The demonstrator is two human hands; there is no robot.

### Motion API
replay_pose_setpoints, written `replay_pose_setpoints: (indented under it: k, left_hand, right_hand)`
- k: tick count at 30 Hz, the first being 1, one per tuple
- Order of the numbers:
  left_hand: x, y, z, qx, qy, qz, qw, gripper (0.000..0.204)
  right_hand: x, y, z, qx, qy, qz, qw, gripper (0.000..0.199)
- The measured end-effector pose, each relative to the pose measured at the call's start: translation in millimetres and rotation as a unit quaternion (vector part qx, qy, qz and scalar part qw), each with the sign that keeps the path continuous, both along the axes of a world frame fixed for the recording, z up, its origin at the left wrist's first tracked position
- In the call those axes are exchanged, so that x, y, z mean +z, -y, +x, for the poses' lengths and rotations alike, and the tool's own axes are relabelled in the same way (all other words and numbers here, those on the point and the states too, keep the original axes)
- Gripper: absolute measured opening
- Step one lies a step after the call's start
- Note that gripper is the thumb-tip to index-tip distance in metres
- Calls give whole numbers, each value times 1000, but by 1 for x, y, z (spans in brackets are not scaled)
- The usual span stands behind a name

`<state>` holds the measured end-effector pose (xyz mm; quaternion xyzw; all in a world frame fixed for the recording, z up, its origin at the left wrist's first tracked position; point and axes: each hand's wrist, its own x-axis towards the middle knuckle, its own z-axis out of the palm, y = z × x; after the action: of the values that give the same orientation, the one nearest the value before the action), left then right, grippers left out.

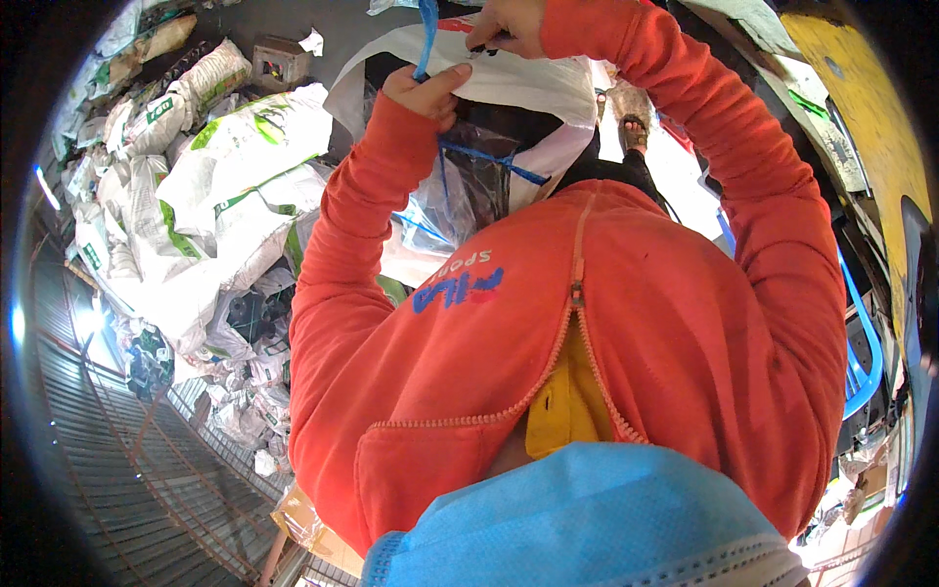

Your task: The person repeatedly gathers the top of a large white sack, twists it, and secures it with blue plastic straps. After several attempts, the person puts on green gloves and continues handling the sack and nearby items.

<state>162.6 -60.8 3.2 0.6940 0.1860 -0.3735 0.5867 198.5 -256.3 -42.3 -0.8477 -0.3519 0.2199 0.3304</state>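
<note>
My left hand (427, 96) is closed at the top centre, its thumb stretched toward my right hand. A flat blue strip (428, 37) runs up out of its grip. My right hand (511, 26) is a short way to the right and slightly higher, fingers pinched around something small and dark that I cannot make out. Both hands are over the mouth of a large white sack (548, 90), whose inside looks dark. Clear plastic (479, 191) lies just below my left hand, with blue string (501, 161) across it.
Stuffed white and green sacks (249, 176) are heaped on the left. A small box (281, 64) stands behind them. On the right are a yellow panel (871, 88) and a blue plastic chair (863, 386). A sandalled foot (633, 132) shows beyond the white sack.
</note>
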Motion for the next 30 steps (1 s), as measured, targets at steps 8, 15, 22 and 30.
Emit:
replay_pose_setpoints:
  k: [8, 15, 22, 30]
  left_hand:
    - [-2, -1, -1, 1, 8, 6, 1000, 25]
    - [-2, -3, -2, -9, 5, -11, 1000, 22]
    - [2, 5, 2, -12, -5, -7, 1000, 24]
    - [3, 14, 8, -15, -10, -2, 1000, 22]
  right_hand:
    - [9, 9, -14, -34, 29, 12, 999, 34]
    - [17, 7, -12, -2, 9, -74, 997, 34]
    - [-3, 8, -9, -48, 29, -28, 998, 33]
    - [-24, 5, 20, 20, -7, -44, 999, 36]
